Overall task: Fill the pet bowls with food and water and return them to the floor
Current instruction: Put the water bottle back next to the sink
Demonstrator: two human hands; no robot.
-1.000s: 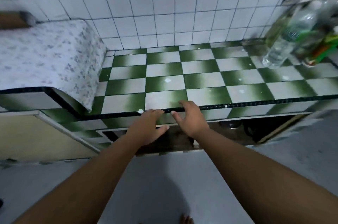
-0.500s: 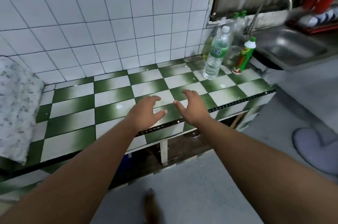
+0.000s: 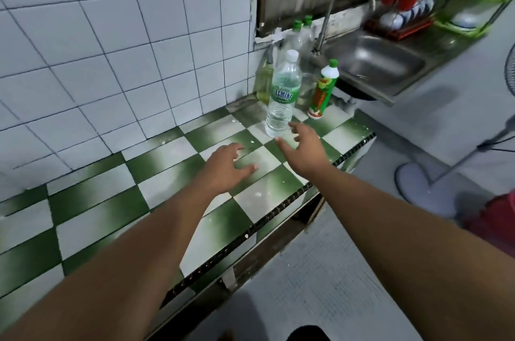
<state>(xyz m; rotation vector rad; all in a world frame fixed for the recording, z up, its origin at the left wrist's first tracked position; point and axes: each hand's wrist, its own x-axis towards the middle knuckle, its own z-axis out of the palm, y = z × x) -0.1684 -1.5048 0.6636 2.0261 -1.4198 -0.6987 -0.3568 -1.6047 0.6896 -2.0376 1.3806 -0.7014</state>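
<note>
Two hands, both empty right now. The right hand (image 3: 303,142) is wide open with the fingers spread, tips just short of the foot of the water bottle (image 3: 283,95). It's close, but it doesn't look like contact and nothing is gripped yet. Just to its left, the left hand (image 3: 228,165) is open too, fingers splayed low over the checkered counter (image 3: 111,201). I honestly can't tell if it rests on the tile or floats above it.

Going outward, just right of the water bottle stands a dish soap bottle (image 3: 323,92). Behind both, against the wall, are a yellowish bottle (image 3: 264,81) and two green-capped bottles (image 3: 302,31). Further off to the right are the faucet (image 3: 345,3) and the sink (image 3: 376,62). The pet bowls aren't anywhere in view, so that part of the job hasn't really started as far as I can see.

My read is that the step in hand is grabbing the water bottle for the water bowl. To do it well, I'd go higher than the foot and wrap around the labelled middle, thumb opposite the fingers. Thin clear plastic like that probably buckles, so go with a light squeeze. Lift straight up, because the soap bottle is close enough to get knocked. Leave the cap on until the bowl is in front of you, and keep the left hand free for twisting it off.
</note>
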